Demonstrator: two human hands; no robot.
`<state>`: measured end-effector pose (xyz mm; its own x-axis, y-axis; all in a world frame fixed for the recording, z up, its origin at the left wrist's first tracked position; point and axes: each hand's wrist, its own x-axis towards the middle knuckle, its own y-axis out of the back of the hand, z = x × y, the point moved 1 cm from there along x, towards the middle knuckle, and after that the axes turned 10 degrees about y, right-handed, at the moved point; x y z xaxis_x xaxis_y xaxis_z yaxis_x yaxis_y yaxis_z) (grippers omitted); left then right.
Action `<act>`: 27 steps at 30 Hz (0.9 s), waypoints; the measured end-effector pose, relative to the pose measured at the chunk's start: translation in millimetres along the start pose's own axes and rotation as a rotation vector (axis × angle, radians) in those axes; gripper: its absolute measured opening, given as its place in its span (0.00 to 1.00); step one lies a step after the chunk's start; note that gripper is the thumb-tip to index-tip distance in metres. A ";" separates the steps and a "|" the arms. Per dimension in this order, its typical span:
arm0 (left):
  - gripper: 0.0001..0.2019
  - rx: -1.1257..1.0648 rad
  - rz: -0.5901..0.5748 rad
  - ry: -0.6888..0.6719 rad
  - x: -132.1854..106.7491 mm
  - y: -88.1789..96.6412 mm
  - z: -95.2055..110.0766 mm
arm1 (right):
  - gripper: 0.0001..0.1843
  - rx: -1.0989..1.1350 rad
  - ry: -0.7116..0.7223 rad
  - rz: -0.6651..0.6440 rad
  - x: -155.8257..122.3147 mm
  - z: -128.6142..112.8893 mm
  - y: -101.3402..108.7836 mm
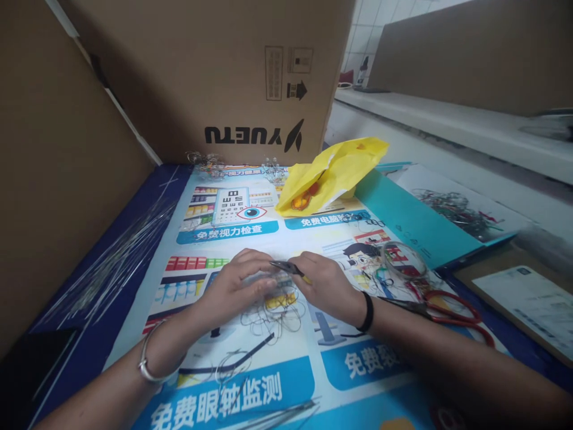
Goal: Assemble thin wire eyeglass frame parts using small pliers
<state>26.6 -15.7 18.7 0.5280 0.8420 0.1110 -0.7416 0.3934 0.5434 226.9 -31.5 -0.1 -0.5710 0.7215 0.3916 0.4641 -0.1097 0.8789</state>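
Observation:
My right hand [329, 285] is closed round a pair of pliers [287, 267] whose dark jaws point left. The fingers of my left hand [244, 279] curl in at the tip of those jaws; anything thin between them is too small to make out. Beneath both hands lies a tangle of thin wire loops [280, 319] on the printed poster sheet [295, 358]. Red-handled scissors [452, 307] rest beside my right forearm, with a wire coil [405, 260] just behind them.
A yellow bag [349, 164] with orange pieces lies further back. Long straight wires [116, 263] spread along the left. On the right, a turquoise box [398, 215] stands near a pile of wire scraps [456, 209]. Cardboard [201, 71] walls off the back and left.

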 end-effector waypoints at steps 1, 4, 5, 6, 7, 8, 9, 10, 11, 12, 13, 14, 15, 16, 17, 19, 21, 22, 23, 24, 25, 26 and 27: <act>0.09 -0.028 -0.019 0.022 -0.9 -1.1 3.4 | 0.07 0.004 -0.002 -0.001 0.5 -1.9 0.7; 0.08 -0.128 -0.030 0.116 -3.9 -4.9 10.6 | 0.07 0.006 -0.004 0.004 0.4 -5.3 2.4; 0.08 -0.160 -0.021 0.155 -4.9 -6.0 11.6 | 0.07 0.005 -0.003 0.005 0.0 -5.6 2.8; 0.09 -0.193 -0.015 0.192 -5.8 -7.0 12.1 | 0.07 0.004 -0.001 0.006 -0.6 -5.7 3.1; 0.09 -0.227 -0.013 0.225 -6.7 -7.8 12.3 | 0.07 0.003 0.002 0.004 -1.2 -5.6 3.3; 0.10 -0.261 -0.015 0.250 -7.6 -8.5 12.2 | 0.07 0.002 0.006 0.000 -1.9 -5.3 3.5; 0.10 -0.289 -0.019 0.269 -8.3 -8.9 12.2 | 0.08 0.001 0.009 -0.006 -2.5 -5.1 3.8; 0.10 -0.308 -0.021 0.280 -8.9 -9.0 12.1 | 0.08 0.001 0.015 -0.015 -3.2 -5.0 4.1; 0.10 -0.313 -0.015 0.290 -9.3 -8.9 12.1 | 0.08 0.001 0.018 -0.027 -3.8 -4.9 4.5; 0.10 -0.306 -0.005 0.297 -9.5 -8.6 12.0 | 0.08 0.000 0.021 -0.038 -4.3 -4.8 4.9; 0.09 -0.290 0.009 0.303 -9.6 -8.2 11.9 | 0.08 -0.003 0.022 -0.050 -4.7 -4.7 5.3; 0.09 -0.277 0.025 0.309 -9.5 -7.9 11.6 | 0.08 -0.007 0.022 -0.062 -5.1 -4.6 5.6; 0.08 -0.273 0.036 0.316 -9.2 -7.7 11.0 | 0.08 -0.012 0.022 -0.073 -5.5 -4.3 5.7; 0.07 -0.285 0.044 0.322 -8.8 -7.7 10.3 | 0.07 -0.015 0.023 -0.085 -5.8 -4.0 5.7; 0.06 -0.312 0.047 0.327 -8.3 -7.9 9.5 | 0.07 -0.014 0.025 -0.095 -6.2 -3.5 5.4; 0.06 -0.389 0.049 0.330 -7.1 -9.1 8.2 | 0.08 0.002 0.036 -0.112 -6.9 -2.5 4.3; 0.08 -0.452 0.043 0.330 -6.1 -10.8 8.0 | 0.08 0.017 0.041 -0.125 -7.9 -2.0 3.2; 0.08 -0.471 0.037 0.331 -5.8 -11.6 8.5 | 0.08 0.019 0.041 -0.133 -8.4 -2.1 2.9; 0.08 -0.481 0.029 0.335 -5.7 -12.3 9.4 | 0.08 0.017 0.039 -0.142 -8.8 -2.4 2.9; 0.08 -0.487 0.019 0.341 -5.8 -12.7 10.5 | 0.08 0.013 0.038 -0.152 -9.3 -2.9 3.1; 0.08 -0.490 0.009 0.346 -6.0 -12.7 11.6 | 0.08 0.008 0.037 -0.162 -9.6 -3.4 3.5; 0.08 -0.486 0.003 0.347 -6.3 -12.2 12.6 | 0.08 0.005 0.036 -0.169 -9.9 -3.8 4.2; 0.08 -0.473 0.002 0.342 -6.5 -11.0 13.0 | 0.08 0.005 0.031 -0.169 -10.0 -4.1 5.1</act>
<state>36.7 -30.3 22.8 0.4206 0.8834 -0.2064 -0.8883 0.4473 0.1042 232.3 -42.1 1.5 -0.6620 0.7079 0.2461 0.3626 0.0151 0.9318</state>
